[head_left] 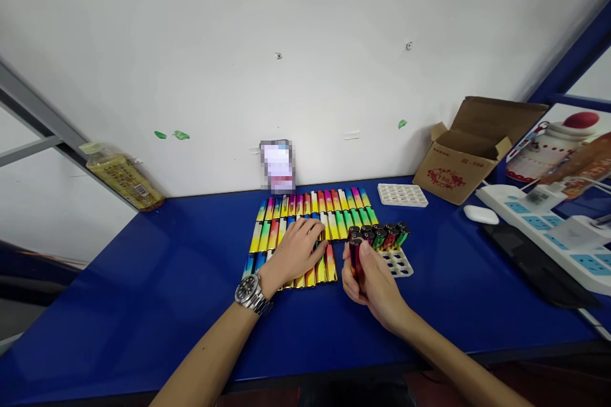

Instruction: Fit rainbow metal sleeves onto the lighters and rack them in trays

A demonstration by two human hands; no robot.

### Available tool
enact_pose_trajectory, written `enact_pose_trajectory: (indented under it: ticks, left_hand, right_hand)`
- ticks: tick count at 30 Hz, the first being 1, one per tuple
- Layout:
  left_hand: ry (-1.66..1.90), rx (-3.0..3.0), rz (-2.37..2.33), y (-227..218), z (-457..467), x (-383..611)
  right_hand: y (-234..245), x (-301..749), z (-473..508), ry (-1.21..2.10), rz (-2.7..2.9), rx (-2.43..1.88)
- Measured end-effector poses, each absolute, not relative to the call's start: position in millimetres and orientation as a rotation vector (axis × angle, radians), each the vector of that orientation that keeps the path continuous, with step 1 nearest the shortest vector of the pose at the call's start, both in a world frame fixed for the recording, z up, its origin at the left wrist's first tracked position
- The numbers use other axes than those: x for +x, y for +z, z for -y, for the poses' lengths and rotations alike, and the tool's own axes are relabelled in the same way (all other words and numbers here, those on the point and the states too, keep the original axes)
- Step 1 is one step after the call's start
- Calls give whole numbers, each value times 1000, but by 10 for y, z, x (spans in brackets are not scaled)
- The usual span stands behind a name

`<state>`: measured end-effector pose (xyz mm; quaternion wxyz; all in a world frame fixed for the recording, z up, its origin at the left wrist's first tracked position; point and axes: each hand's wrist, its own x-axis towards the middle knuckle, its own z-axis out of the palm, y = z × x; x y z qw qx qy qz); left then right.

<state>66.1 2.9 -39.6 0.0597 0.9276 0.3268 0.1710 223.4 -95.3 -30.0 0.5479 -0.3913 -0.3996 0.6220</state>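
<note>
Holes in the tray (403, 275) seemingly kept black-topped lighters (379, 238) upright; left of it, the right grip (375, 286) enclosed at least one more lighter (356, 254), while the left grip (296, 248), loosely curled, spanned flat-laid bright pieces (340, 225), its hold indeterminable.

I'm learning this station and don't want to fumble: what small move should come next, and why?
Probably lower the black-topped lighter in the right hand into a free hole of the nearer white tray. Similar lighters already stand upright there, and several holes on its near side show nothing in them.
</note>
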Motion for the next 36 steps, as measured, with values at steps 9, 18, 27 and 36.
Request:
enact_pose_trajectory:
  ticks: [9,18,27,36]
  left_hand:
    - [510,2800,-988,-392,-25,660]
    - [501,2799,-1005,-391,-21,664]
    - [484,2802,-1006,-389,-23,667]
    - [460,2834,-1003,-425,-37,650]
  right_hand:
    - [-233,2673,1031,659,1511,-1110]
    - [-360,2731,962,352,1617,-1243]
    - [-273,2738,885,219,1909,-1315]
    - [-309,2628,963,-205,1788,-1603]
